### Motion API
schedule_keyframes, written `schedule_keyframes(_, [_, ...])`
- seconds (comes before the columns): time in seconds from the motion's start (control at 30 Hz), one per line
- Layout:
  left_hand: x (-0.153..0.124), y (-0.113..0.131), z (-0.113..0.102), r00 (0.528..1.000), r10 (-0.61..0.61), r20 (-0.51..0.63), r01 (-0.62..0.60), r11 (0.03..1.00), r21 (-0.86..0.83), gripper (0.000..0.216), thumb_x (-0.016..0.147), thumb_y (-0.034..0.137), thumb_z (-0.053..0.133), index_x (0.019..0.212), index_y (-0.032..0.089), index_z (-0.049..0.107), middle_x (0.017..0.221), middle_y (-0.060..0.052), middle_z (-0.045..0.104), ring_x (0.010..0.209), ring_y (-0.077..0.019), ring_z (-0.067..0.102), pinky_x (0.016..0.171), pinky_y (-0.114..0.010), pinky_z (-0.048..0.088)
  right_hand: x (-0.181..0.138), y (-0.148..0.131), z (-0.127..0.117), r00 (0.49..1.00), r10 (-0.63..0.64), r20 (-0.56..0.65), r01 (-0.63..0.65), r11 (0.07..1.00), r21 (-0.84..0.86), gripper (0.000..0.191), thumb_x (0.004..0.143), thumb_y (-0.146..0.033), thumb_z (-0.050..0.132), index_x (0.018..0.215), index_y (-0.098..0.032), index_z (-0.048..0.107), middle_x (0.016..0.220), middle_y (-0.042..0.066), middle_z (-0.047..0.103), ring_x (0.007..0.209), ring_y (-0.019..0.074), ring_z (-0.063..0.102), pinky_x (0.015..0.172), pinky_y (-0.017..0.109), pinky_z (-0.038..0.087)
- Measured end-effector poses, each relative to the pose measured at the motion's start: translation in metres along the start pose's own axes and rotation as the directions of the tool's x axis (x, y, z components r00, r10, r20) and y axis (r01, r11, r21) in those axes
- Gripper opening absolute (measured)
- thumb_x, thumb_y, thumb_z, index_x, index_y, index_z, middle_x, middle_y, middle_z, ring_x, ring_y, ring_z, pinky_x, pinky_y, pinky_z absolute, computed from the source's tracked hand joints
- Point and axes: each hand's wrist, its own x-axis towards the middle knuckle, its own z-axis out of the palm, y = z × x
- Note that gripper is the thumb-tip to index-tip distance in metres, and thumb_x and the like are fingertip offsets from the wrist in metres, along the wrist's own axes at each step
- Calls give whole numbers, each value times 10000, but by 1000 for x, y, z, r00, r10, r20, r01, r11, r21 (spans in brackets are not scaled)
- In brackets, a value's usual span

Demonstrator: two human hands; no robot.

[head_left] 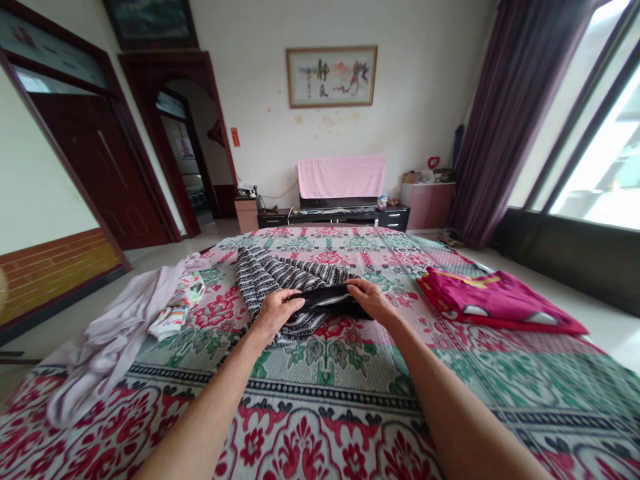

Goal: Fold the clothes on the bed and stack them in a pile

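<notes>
Black-and-white striped garment (pixel 280 273) lies spread on the bed (pixel 325 393), near the middle of the cover, its length running away from the person. Its near end carries a black band (pixel 327 300), bunched into a flat fold. On the band's left end the left hand (pixel 274 313) is closed, fingers curled over the top edge. On the band's other end the right hand (pixel 371 300) is closed, fingers bent down over the cloth. Both hands touch the band; both forearms reach to it across the near half of the cover. Whether the band is lifted clear of the cover cannot be told.

Left of the garment, just beside it: a small flowered cloth (pixel 177 308), folded. Further left of the garment: a lilac cloth (pixel 100 347), loose and crumpled, trailing toward the bed's edge. Right of the garment, well apart: a magenta top (pixel 495 300), folded flat, with yellow trim. Beyond the garment, past the bed's far end: a low dark cabinet (pixel 330 217), a pink towel (pixel 341 177) draped above it, and a framed picture (pixel 331 77) higher on the wall. Beyond and right of the garment: a purple curtain (pixel 505 120) beside a window (pixel 600 160). Beyond and left of the garment: a dark wooden door (pixel 105 173)
</notes>
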Motion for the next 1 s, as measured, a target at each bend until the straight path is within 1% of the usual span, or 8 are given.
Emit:
schedule_keyframes(0.07, [-3,2,-1,999,-8,37,4,995,97,446,576,315,698,984,136,692,681,-7,671,541,-120,545,509,-217,386,-1,-1,0,999,33,9,-34,998,57,362,763,-430,478,932,-186,686,646,-17,602,581,125,506,550,230,404])
schedule_keyframes(0.17, [-4,3,-2,999,6,47,-16,975,222,357,573,305,692,881,125,718,588,2,642,518,-124,537,494,-217,362,-3,-7,-2,995,93,43,-96,990,98,389,755,-459,494,968,-189,676,575,-37,542,517,105,444,492,216,355])
schedule_keyframes(0.27, [-4,3,-4,996,-38,87,21,982,187,322,612,367,664,806,113,708,559,4,617,493,-119,518,479,-219,348,-6,-14,-6,984,121,133,-132,988,83,418,721,-471,570,1010,-187,671,645,-28,581,560,103,468,524,217,370])
schedule_keyframes(0.4, [-2,2,-7,996,-70,50,62,985,159,437,605,408,693,903,88,686,702,-31,665,603,-137,563,550,-226,390,-8,-25,-11,937,151,314,-164,986,15,453,687,-445,648,1062,-193,672,773,-1,642,672,124,527,623,235,403])
schedule_keyframes(0.47, [-1,2,-9,997,-77,32,71,987,144,502,597,425,709,963,83,672,781,-52,681,676,-158,584,594,-238,410,-8,-30,-13,900,156,407,-154,987,-38,425,688,-444,649,1033,-199,688,734,-9,632,635,114,507,593,231,381])
schedule_keyframes(0.57, [-2,3,-10,993,-81,81,73,993,95,522,588,444,722,966,87,672,824,-61,685,728,-172,593,631,-247,416,-9,-34,-15,852,170,495,-132,985,-111,345,696,-480,622,840,-180,715,583,-31,539,524,84,401,497,224,289])
schedule_keyframes(0.7, [-5,5,-11,979,-75,191,63,996,70,468,620,477,691,892,96,680,734,-31,664,648,-144,565,594,-238,389,-11,-35,-16,845,168,507,-123,985,-122,372,718,-530,570,699,-171,665,516,-44,436,495,74,316,473,230,232])
schedule_keyframes(1.0, [-1,-1,-12,971,-65,229,47,995,83,439,659,523,649,811,112,670,642,-4,613,577,-123,512,554,-231,343,-9,-30,-15,848,167,502,-69,976,-208,453,765,-588,477,652,-166,595,523,-44,396,504,81,316,483,238,239])
